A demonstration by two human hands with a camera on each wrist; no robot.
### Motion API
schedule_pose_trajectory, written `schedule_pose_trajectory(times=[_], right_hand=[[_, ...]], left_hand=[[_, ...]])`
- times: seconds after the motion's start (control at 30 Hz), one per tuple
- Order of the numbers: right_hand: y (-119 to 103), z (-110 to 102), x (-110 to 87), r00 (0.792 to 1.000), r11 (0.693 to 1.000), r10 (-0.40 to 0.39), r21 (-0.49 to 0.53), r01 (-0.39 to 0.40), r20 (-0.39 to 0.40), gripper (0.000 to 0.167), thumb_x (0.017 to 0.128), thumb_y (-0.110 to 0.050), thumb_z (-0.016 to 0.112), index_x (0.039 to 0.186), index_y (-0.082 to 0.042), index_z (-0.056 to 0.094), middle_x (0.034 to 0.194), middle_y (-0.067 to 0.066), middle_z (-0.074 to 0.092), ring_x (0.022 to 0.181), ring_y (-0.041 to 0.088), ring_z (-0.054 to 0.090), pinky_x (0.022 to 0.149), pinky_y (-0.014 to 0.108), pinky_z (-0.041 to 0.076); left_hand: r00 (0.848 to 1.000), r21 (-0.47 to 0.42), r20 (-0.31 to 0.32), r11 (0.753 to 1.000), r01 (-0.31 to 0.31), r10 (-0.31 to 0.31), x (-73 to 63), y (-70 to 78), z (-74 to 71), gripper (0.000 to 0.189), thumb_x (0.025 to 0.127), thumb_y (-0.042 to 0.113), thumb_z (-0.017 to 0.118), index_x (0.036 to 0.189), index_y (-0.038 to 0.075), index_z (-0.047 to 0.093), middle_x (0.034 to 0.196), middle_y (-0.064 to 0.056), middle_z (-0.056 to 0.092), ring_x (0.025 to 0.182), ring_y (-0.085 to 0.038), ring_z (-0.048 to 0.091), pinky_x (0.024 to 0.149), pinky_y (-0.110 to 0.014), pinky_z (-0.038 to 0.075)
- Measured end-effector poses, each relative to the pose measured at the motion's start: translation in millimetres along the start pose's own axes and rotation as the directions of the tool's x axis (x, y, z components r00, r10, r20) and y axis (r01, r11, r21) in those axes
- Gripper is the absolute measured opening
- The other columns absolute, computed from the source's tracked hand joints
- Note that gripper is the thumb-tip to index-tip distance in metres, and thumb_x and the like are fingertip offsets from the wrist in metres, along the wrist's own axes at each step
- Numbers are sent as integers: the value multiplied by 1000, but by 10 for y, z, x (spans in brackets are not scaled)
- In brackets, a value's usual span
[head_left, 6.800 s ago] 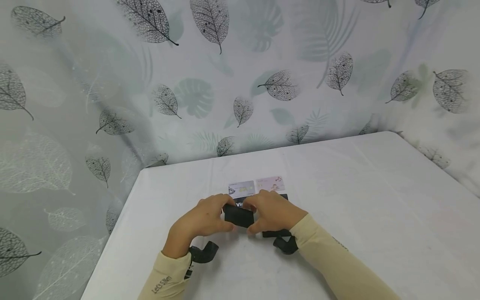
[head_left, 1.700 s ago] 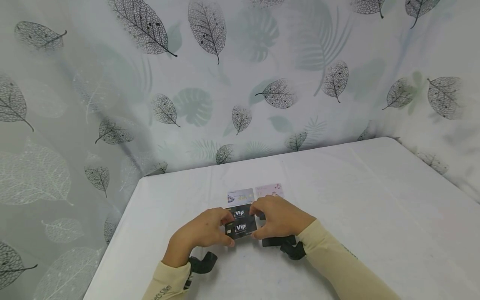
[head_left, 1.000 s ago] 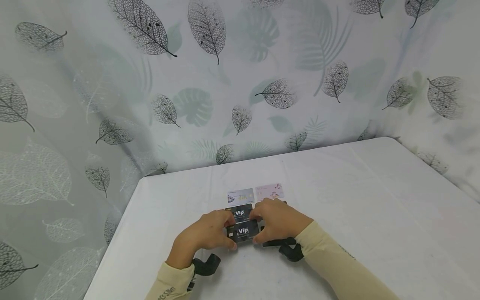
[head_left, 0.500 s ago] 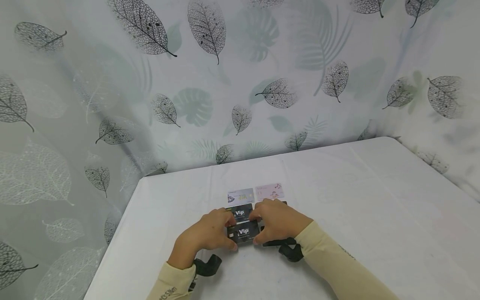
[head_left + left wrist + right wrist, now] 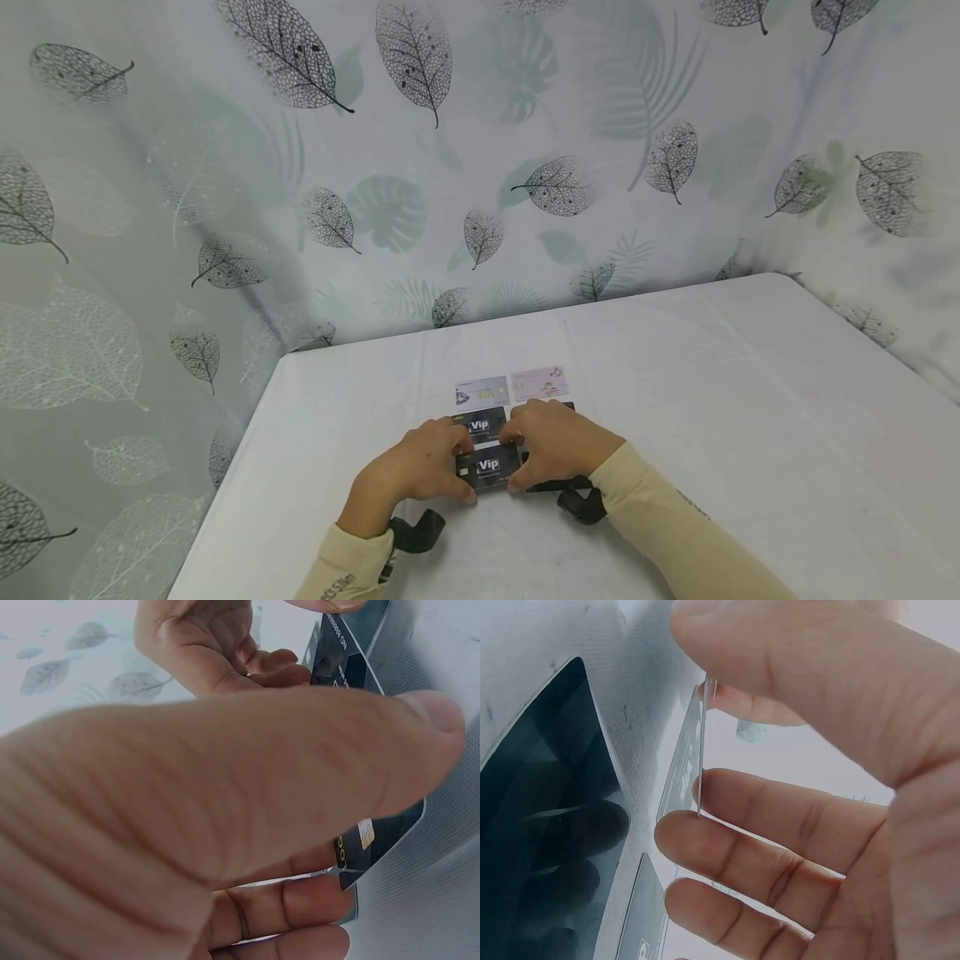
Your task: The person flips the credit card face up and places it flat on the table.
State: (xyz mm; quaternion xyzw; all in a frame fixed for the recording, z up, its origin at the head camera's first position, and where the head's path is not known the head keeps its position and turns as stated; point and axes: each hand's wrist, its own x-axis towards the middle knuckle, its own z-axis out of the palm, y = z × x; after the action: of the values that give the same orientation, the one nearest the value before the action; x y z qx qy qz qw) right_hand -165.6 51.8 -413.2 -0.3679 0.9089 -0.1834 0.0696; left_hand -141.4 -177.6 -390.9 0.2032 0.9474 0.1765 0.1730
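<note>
A black card printed "Vip" [image 5: 489, 467] lies close to the tabletop, held at its two short ends between my hands. My left hand [image 5: 416, 458] pinches its left end with bent fingers and thumb; in the left wrist view the thumb [image 5: 300, 761] crosses in front of the card's chip corner [image 5: 366, 832]. My right hand [image 5: 562, 442] grips the other end, and the right wrist view shows the card's thin edge [image 5: 702, 750] between thumb and fingers. Just behind lies a second black "Vip" card [image 5: 485, 425], its sides partly hidden by my fingers.
A silver card [image 5: 482, 393] and a pink card [image 5: 540, 383] lie side by side farther back. Dark flat pieces [image 5: 558, 484] show partly under my right hand and wrist. Patterned leaf cloth [image 5: 480, 167] hangs behind the white table [image 5: 675, 375].
Seconds ago my hands held a dark, tilted piece above the back black card. The held card now shows its printed face and has shifted slightly toward me; over the last half second it barely moves.
</note>
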Motion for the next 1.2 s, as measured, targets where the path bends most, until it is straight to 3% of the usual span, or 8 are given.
schedule_pose_trajectory(times=[0.47, 0.7, 1.2], right_hand=[[-5, 29, 0, 999, 999, 33, 18, -33, 8, 53, 68, -42, 95, 111, -14, 78, 101, -6, 69, 87, 11, 58, 84, 35, 52], [-12, 29, 2, 998, 997, 63, 34, -64, 31, 52, 68, -42, 95, 110, -15, 78, 94, -7, 66, 83, 10, 58, 79, 33, 52], [34, 10, -24, 997, 995, 81, 60, -82, 15, 49, 69, -39, 94, 109, -15, 78, 97, -5, 65, 84, 11, 58, 75, 33, 51]], left_hand=[[999, 9, 26, 1000, 27, -28, 42, -11, 39, 53, 69, 31, 97, 111, 13, 70, 102, 2, 63, 92, -18, 57, 82, -43, 52], [999, 48, 18, 998, 28, -28, 37, -4, 44, 50, 69, 30, 97, 108, 14, 70, 100, 3, 62, 91, -16, 56, 84, -45, 49], [998, 111, -12, 992, 62, -61, -8, 50, 41, 52, 69, 30, 98, 109, 14, 69, 99, 2, 63, 89, -17, 55, 84, -45, 48]])
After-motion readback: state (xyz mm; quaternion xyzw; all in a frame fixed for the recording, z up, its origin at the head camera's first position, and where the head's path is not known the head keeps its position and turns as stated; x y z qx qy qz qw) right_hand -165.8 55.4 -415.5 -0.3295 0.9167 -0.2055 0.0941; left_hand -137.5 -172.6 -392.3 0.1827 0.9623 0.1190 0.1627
